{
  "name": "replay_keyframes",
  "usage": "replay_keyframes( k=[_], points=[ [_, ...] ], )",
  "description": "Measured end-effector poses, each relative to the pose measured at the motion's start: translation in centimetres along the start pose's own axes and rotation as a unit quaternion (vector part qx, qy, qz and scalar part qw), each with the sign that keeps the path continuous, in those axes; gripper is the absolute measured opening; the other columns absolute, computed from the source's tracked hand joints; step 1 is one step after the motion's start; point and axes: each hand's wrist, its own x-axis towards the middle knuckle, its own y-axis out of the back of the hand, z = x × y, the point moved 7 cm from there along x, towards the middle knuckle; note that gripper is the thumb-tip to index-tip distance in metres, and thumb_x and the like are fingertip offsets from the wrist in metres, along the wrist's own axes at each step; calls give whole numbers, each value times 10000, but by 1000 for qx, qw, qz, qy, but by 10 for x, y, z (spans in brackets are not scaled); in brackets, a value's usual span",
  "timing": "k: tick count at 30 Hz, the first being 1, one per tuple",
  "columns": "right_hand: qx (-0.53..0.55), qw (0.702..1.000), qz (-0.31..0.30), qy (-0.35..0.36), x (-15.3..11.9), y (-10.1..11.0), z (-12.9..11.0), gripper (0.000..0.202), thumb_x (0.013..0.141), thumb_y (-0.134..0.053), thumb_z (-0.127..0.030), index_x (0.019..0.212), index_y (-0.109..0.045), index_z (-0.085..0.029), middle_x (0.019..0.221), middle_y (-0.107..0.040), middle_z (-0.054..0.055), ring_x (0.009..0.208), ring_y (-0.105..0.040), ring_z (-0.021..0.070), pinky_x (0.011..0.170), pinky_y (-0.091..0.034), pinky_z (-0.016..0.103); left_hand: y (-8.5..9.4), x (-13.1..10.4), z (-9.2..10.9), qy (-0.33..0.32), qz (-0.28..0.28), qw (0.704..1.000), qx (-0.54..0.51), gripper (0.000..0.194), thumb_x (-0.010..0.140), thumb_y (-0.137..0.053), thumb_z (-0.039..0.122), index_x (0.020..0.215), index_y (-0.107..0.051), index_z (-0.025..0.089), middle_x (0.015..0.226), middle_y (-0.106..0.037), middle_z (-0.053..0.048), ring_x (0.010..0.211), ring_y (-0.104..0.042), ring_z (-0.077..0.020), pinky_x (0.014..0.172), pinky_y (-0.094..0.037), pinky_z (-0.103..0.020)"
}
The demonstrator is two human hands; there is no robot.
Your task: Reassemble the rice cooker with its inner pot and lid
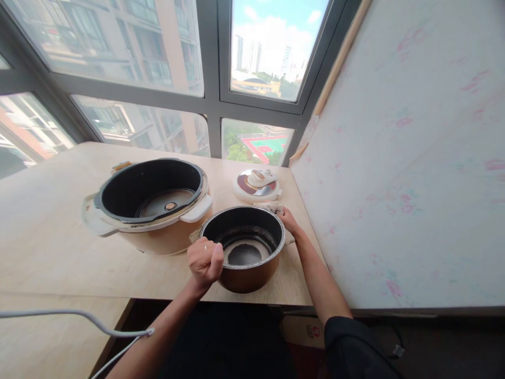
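A round inner pot (248, 276), brown outside and dark inside with a worn pale ring on its bottom, is near the counter's front edge. My left hand (205, 259) is closed at the pot's left rim, a ring on one finger; a bit of cloth shows beside it. At the far right rim is my right hand (289, 220), its fingers partly hidden, closed on a pale cloth (272, 207) against the pot. To the left stands the open cooker body (158, 239) with white handles and a dark, hollow interior. A white and brown lid (256, 185) lies behind the pot.
The pale counter (51, 237) runs along large windows. A flowered wall (394, 184) borders it on the right. A white cable (79, 313) crosses the lower left near my left forearm. Below the counter is a cardboard box (302, 331).
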Motion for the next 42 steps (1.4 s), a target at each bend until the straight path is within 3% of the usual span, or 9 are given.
replay_keyframes(
  k=[3,9,16,27,33,39,42],
  points=[
    [-12,999,41,12,-6,15,-10,400,628,-646,-286,1003,-754,-194,1051,-768,48,954,-674,245,914,-527,370,-1,-4,7,-32,-12,999,1,429,832,-500,15,539,-233,178,486,-240,62,442,-193,-84,509,-184,-312],
    [-44,977,206,16,-39,57,-42,460,636,-637,-325,1054,-731,-156,969,-763,65,813,-656,218,745,-540,325,-9,-10,18,-82,-31,996,4,397,795,-495,5,555,-237,188,483,-240,63,451,-185,-98,521,-181,-326],
    [-83,969,232,10,-83,63,-73,558,625,-664,-305,1161,-726,-164,1157,-751,89,1053,-671,279,942,-517,391,-17,-12,10,-87,-24,996,10,381,776,-494,13,569,-229,192,484,-244,61,459,-179,-108,530,-164,-331],
    [-93,946,299,-80,-148,61,-69,547,609,-704,-316,1131,-738,-157,1133,-763,89,1064,-679,293,916,-533,373,-37,-21,-5,-113,-43,992,34,381,773,-502,63,573,-204,190,467,-239,65,449,-191,-103,553,-153,-343],
    [-95,948,288,-95,-148,53,-67,481,602,-711,-329,1055,-750,-170,1032,-774,67,1021,-684,284,876,-540,345,-38,-23,-11,-114,-48,992,25,367,763,-500,66,573,-213,193,469,-241,66,451,-194,-109,553,-151,-347],
    [-70,939,312,-126,-144,56,-52,314,583,-686,-343,852,-720,-185,761,-733,27,717,-646,229,625,-517,306,-38,-20,-12,-117,-58,991,19,358,748,-506,56,569,-231,199,482,-245,65,452,-206,-113,545,-158,-348],
    [-73,934,322,-136,-143,61,-38,253,586,-678,-345,783,-702,-188,698,-704,19,651,-613,212,579,-492,300,-38,-19,-13,-117,-64,991,17,356,749,-507,57,571,-233,199,481,-249,65,449,-207,-113,545,-158,-344]
  ],
)
